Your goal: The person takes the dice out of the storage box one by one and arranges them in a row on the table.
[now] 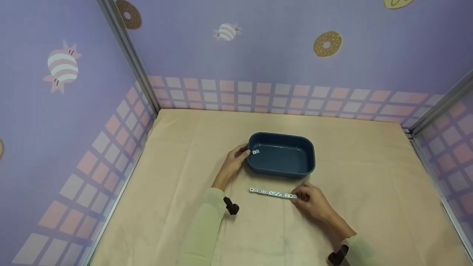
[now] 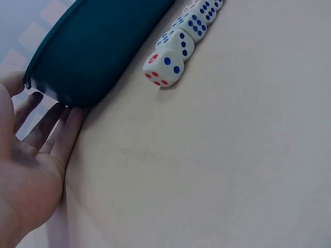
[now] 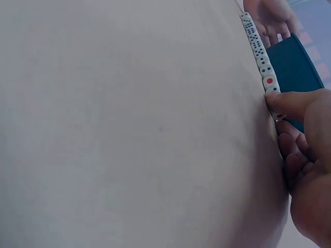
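A dark blue rectangular tub (image 1: 281, 173) stands on the cloth-covered table, with a couple of small white dice (image 1: 255, 152) inside at its left end. My left hand (image 1: 235, 159) holds the tub's left end, thumb at the rim and fingers against the outer wall (image 2: 39, 170). In front of the tub runs a straight row of white dice (image 1: 273, 193) with red and blue pips, set side by side. At the row's right end, my right hand (image 1: 313, 201) pinches the end die (image 3: 280, 115) between thumb and fingers; the fingers partly hide it.
Beige cloth (image 1: 184, 155) covers the table. Purple walls with a checked border (image 1: 258, 96) enclose the back and sides, joined by metal corner posts (image 1: 129, 55). Dark wrist cameras (image 1: 231, 206) sit on both sleeves.
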`<state>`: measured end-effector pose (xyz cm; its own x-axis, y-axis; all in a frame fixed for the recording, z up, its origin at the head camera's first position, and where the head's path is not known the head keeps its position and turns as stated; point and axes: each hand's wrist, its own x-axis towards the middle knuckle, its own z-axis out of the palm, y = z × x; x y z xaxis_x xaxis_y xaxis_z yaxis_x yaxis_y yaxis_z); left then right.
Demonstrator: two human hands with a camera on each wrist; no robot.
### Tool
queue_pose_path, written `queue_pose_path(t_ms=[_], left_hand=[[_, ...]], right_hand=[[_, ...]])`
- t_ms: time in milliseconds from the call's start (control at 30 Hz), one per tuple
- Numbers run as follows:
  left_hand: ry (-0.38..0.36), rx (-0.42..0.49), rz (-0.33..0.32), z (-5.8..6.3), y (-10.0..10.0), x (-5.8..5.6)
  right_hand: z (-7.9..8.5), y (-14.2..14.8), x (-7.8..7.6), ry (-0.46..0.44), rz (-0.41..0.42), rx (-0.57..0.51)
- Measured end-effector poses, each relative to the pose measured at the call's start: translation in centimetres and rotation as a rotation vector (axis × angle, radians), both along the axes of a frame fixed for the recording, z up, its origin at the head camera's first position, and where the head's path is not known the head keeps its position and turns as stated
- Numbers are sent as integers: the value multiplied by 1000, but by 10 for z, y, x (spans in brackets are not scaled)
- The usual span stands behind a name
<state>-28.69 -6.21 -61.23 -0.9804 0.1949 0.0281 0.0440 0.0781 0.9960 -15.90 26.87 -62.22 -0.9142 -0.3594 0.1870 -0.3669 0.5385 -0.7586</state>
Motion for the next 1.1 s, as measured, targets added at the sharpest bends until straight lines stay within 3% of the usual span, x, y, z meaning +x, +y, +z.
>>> queue_pose_path(t_ms=[333, 633, 1100], left_hand=[[-2, 9, 7, 3, 2, -2], [-55, 89, -6, -2, 0, -1], [-27, 45, 6, -1, 1, 3]], right_hand=[[-1, 0, 1, 6, -8, -26], [-1, -1, 0, 11, 8, -18], [-4, -1, 2, 28, 0, -29]])
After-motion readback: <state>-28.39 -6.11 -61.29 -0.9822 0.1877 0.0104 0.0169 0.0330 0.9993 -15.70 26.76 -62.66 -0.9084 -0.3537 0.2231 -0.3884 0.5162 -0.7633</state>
